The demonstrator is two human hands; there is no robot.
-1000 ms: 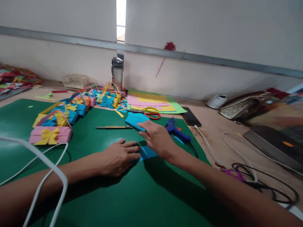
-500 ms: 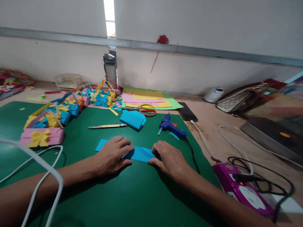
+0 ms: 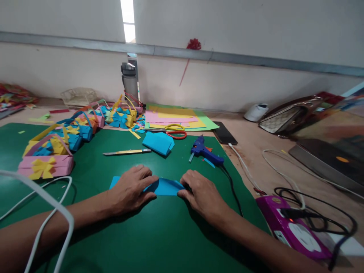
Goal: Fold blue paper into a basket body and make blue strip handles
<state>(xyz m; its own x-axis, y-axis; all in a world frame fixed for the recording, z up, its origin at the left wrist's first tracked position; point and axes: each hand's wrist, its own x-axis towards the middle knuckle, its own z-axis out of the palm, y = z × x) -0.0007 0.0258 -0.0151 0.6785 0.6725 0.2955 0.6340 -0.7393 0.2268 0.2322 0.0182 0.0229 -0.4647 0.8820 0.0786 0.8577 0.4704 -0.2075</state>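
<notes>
We arch left hand palm-down over blue paper strip on green mat; its grip we cannot tell. Our right hand, knuckles up, grip pinching strip's right end.

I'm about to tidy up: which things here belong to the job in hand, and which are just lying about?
Job: strip, touched by left hand and right hand; likely folded paper, knife, scissors, glue gun, sheets, baskets.

Probably just lying about: bottle, phone, bag.
</notes>
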